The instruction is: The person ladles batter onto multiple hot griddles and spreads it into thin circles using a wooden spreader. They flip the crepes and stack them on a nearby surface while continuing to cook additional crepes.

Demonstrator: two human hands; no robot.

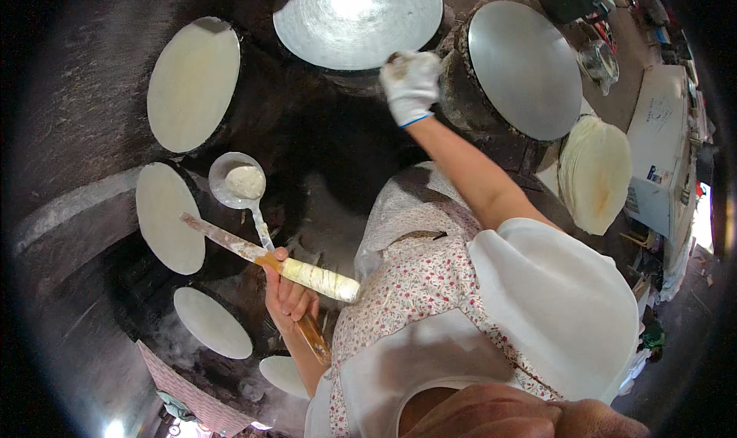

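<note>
My left hand [292, 294] is closed around two tools at once. One is a metal ladle [257, 208] with white batter [246, 182] in its bowl and a wooden handle. The other is a long flat spatula [230, 242], smeared with batter, its pale yellow grip pointing toward my apron. In a white glove, my right hand [412, 87] is curled up at the near edge of a shiny round griddle [357, 35]. Motion blurs the brownish fingertip area, so anything held there cannot be made out. A second bare grey griddle [526, 69] lies just to its right.
Thin pale pancakes lie on griddles along the left, including a large one [192, 89], a middle one [170, 219] and a lower one [213, 323]. A stack of pancakes [595, 173] stands at the right, beside a white carton [656, 146]. Steam rises at lower left.
</note>
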